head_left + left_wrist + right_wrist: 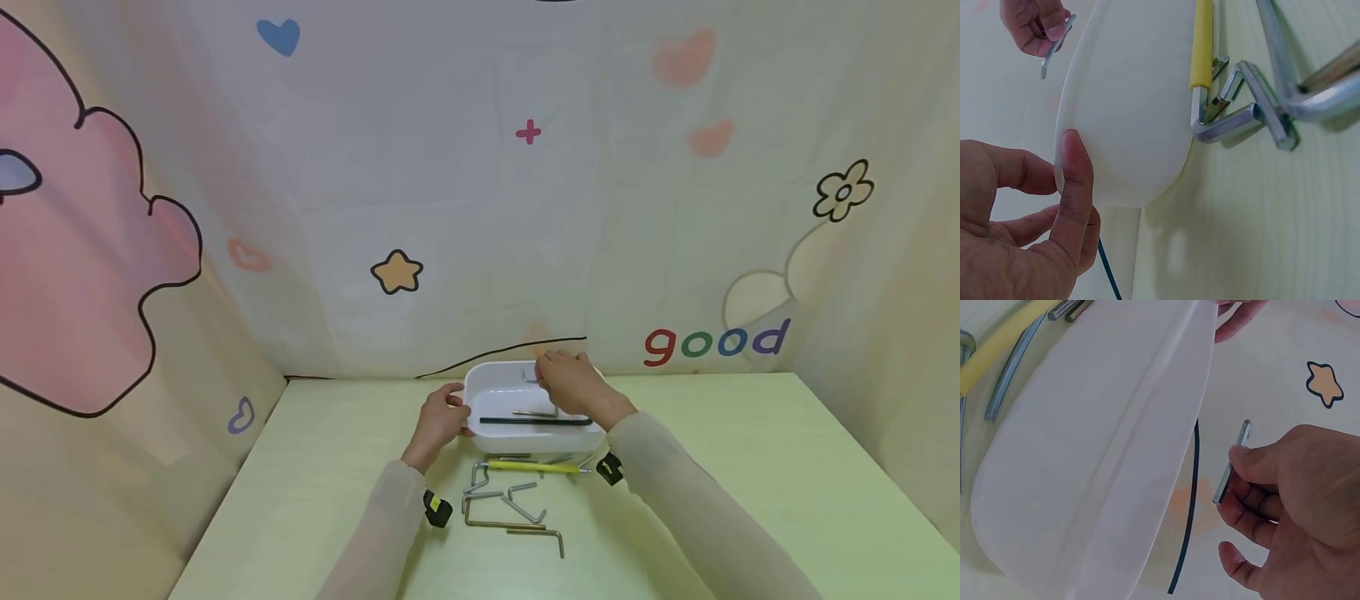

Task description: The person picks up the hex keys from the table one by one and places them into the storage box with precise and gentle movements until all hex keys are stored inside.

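My left hand [438,423] pinches the left rim of a white plastic box [536,443] between thumb and fingers, as the left wrist view shows too. Over the box's right part, my right hand [576,385] holds a small silver hex key [1233,464] between thumb and fingers. A long black hex key [525,421] lies inside the box, with a thinner metal key [531,413] beside it. Part of the box's inside is hidden behind my right hand.
In front of the box lie several loose hex keys: a yellow-sleeved one [534,467], a brass-coloured one [502,524], a silver one [525,510] and others. A printed cloth [465,167] hangs behind the pale green table [322,492].
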The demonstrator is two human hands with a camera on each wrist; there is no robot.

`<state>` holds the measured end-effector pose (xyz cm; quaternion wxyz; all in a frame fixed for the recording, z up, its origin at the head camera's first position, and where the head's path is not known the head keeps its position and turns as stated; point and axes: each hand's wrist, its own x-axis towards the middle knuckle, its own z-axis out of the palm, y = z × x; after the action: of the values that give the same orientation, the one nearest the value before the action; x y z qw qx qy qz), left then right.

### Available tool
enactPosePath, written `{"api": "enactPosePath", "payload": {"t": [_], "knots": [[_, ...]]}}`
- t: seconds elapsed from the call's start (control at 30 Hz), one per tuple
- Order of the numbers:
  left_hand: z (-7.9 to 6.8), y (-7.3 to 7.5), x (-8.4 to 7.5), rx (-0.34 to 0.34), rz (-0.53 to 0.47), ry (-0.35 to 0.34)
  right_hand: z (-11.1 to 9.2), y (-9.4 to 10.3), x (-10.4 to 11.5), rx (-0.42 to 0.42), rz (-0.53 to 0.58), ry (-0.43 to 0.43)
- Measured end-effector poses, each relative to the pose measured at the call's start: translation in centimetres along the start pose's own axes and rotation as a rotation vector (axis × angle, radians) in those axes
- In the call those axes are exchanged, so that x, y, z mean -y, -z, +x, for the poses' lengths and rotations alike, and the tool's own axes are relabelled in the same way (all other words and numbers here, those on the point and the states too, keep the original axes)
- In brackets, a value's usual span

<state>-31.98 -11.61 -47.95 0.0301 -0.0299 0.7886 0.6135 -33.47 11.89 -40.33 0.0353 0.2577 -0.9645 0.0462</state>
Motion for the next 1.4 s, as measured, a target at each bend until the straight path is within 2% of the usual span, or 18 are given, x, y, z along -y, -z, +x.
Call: {"api": "enactPosePath", "payload": {"t": [0.23, 0.5, 0.8, 1.17, 1.4], "knots": [[0.0, 0.0, 0.0, -0.007, 0.001, -0.006, 0.9, -0.5, -0.5, 0.016, 0.014, 0.011], [-0.2, -0.1, -0.1, -0.006, -0.003, -0.002, 2.0, -1.5, -1.6, 0.099, 0.049, -0.023], [-0.1, -0.1, 0.1, -0.011, 0.006, -0.003, 2.3, -1.9, -1.8, 0.130, 0.101, -0.036], [0.0, -0.1, 0.1, -0.007, 0.003, -0.009, 2.1, -2.3, -1.6, 0.074, 0.081, -0.004], [-0.1, 0.0, 0.1, -0.013, -0.006, -0.011, 1.4, -2.1, -1.1, 0.000, 0.058, 0.041]]}}
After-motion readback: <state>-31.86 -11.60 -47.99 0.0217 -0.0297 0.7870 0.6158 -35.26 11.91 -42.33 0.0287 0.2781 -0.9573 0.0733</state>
